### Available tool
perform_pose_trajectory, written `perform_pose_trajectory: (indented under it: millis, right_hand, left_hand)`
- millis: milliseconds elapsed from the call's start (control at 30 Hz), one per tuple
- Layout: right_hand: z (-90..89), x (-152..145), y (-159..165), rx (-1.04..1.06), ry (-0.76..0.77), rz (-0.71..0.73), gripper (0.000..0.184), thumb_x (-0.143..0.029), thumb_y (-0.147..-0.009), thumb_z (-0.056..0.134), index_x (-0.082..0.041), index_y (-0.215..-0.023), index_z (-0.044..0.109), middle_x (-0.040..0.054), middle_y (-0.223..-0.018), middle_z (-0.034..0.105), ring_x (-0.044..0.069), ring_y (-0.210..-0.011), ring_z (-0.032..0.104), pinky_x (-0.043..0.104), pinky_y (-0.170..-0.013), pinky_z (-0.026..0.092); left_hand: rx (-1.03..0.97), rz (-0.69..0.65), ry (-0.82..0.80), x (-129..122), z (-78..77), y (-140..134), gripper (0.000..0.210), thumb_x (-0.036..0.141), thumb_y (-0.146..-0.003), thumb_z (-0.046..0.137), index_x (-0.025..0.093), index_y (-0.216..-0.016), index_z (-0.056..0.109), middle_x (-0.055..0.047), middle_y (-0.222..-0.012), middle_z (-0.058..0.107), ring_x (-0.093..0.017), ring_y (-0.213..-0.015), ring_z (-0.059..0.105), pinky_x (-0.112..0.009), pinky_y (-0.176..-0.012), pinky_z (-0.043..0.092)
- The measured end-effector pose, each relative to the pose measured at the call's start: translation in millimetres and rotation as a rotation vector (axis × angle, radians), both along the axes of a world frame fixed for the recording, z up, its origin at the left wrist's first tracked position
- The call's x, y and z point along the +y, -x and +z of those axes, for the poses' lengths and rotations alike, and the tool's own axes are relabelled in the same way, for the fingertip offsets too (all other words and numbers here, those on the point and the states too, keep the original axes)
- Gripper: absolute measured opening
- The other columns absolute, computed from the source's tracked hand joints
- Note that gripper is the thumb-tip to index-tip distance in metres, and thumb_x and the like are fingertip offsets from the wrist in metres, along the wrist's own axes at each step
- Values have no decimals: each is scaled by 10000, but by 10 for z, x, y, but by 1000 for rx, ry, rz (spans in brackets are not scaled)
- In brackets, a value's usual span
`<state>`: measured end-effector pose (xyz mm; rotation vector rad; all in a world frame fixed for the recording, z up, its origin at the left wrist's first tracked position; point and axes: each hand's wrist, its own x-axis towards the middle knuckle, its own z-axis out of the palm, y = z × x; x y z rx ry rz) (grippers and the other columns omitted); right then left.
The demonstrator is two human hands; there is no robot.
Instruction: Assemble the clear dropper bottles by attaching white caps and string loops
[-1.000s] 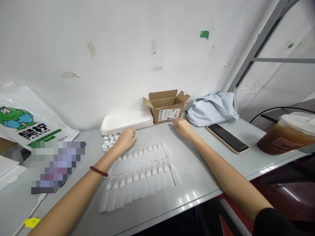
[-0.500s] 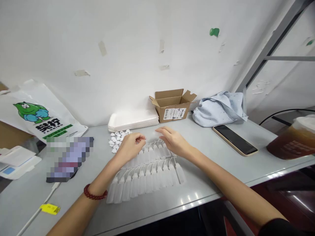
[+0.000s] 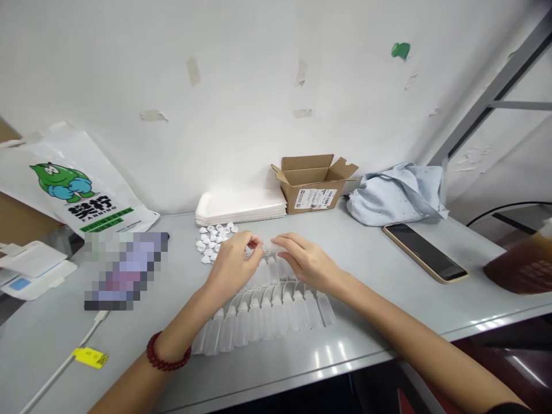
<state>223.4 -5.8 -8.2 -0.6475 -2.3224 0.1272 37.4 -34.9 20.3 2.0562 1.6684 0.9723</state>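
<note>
Right hand (image 3: pixel 307 261) has neared left hand (image 3: pixel 233 261); bottles (image 3: pixel 267 320) lie necks (image 3: pixel 276 299) toward wall (image 3: pixel 241 144).

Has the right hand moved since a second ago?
Yes: judged against the cardboard box, the right hand has moved left and away from the box's front, and is now close beside the left hand.

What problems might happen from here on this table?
The left hand might scatter the loose white caps close beside it. The right hand, close to the lined-up translucent bottles, could push some out of row. If knocked, the drink cup might wet the nearby smartphone.
</note>
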Motion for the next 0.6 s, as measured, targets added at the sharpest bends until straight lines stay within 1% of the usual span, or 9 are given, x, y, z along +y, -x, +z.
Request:
perform_pose_trajectory:
  millis: [133,267,333,467,600]
  right_hand:
    - [-31,-8,13,-7,-8,-2,266,-105,-926,414,-154,-1182,466,134,-1056,631,204,-947,621,349,-736,564]
    - [-41,-26,22,12,0,-22,297,-119,-926,425,-166,-1218,435,128,-1040,636,207,-921,629,335,-697,565]
    - [-39,-39,23,11,4,-36,314,-124,-926,424,-180,-1235,423,121,-1040,635,204,-906,633,325,-683,563]
    - [-30,-55,23,15,-19,-55,325,-144,-934,413,-196,-1255,408,111,-1005,637,199,-859,641,320,-664,558]
    - [-25,-64,26,25,-29,-61,331,-160,-937,416,-192,-1266,399,99,-951,640,193,-810,642,316,-651,556]
  left_hand:
    - [-45,4,-32,-55,29,-24,138,236,-819,475,201,-732,576,-18,-786,647,-176,-761,564,-254,-579,408]
    - [-125,3,12,-76,25,-37,133,257,-830,487,205,-771,595,-7,-806,658,-167,-748,565,-257,-597,416]
    - [-196,-12,53,-75,16,-43,137,277,-833,499,205,-792,609,-7,-829,666,-167,-761,575,-267,-632,432]
    - [-404,-44,132,-67,13,-59,146,319,-817,558,193,-804,630,-13,-826,669,-168,-792,602,-280,-714,463]
    - [-538,-72,190,-75,9,-81,182,359,-797,604,183,-808,648,-14,-790,670,-161,-759,607,-277,-712,477]
